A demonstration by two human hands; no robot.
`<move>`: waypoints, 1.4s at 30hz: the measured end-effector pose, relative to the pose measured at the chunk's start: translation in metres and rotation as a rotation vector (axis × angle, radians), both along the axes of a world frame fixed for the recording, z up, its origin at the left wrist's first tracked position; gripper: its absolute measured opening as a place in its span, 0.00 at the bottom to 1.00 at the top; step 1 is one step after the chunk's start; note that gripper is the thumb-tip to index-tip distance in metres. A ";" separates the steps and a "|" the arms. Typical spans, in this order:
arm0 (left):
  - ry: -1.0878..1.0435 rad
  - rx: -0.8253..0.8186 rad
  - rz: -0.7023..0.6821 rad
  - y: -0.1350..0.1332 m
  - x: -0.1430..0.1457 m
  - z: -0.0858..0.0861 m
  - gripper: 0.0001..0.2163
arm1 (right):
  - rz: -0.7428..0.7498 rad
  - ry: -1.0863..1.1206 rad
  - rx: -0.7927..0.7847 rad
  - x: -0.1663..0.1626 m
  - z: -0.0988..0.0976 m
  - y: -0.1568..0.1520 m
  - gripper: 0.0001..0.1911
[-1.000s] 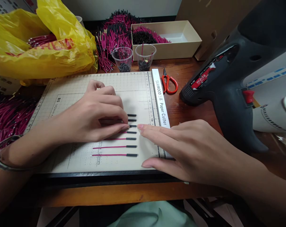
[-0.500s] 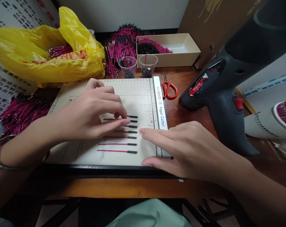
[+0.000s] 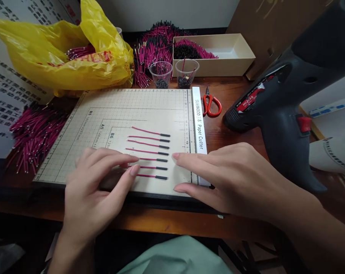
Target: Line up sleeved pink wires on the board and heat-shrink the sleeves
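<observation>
Several short magenta wires (image 3: pixel 143 141) with black sleeves on their right ends lie side by side in a row on a cream paper cutter board (image 3: pixel 149 102). My left hand (image 3: pixel 95 182) is over the left ends of the nearest wires and hides them. Its thumb and index fingertips are a little apart, with no wire lifted between them. On the board's right part rests my right hand (image 3: pixel 218 175), index finger stretched toward the black sleeves and thumb spread below. Its fingertip stops just short of the sleeves.
Behind the board stand two clear plastic cups (image 3: pixel 186 72), a cream box (image 3: pixel 215 66) and a yellow plastic bag (image 3: pixel 104 72). Loose wires pile at left (image 3: pixel 37 131). Red-handled scissors (image 3: pixel 213 106) and a dark heat gun (image 3: pixel 277 110) are at right, beside a paper cup (image 3: pixel 329 156).
My left hand has moved back toward me, from the far wires to the left ends of the near ones, uncovering the far wires. My right hand stays almost in place; the view has shifted slightly.
</observation>
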State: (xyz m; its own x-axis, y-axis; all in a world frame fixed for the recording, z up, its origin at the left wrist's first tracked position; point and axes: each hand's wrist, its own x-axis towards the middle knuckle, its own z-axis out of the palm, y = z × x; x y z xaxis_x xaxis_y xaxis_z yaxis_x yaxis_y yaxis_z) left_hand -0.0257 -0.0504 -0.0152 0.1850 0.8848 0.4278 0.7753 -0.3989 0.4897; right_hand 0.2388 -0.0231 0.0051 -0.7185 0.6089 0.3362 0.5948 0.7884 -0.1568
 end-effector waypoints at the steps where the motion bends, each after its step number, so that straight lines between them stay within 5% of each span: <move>1: 0.009 0.004 -0.010 0.000 0.000 -0.001 0.05 | 0.012 0.018 0.011 0.000 0.000 0.000 0.20; 18: 0.075 -0.070 -0.155 0.003 -0.006 0.005 0.06 | 0.128 -0.041 -0.148 0.001 0.002 -0.004 0.21; 42: 0.096 -0.052 -0.217 0.008 -0.008 0.009 0.06 | 0.202 -0.030 -0.163 0.003 0.006 -0.009 0.20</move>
State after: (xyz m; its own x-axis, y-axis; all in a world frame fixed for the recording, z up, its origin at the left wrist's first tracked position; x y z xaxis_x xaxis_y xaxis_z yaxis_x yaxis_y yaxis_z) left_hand -0.0336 -0.0420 -0.0062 0.4106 0.8402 0.3543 0.7181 -0.5374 0.4422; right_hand 0.2416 -0.0318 0.0111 -0.8392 0.4965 0.2218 0.4344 0.8575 -0.2758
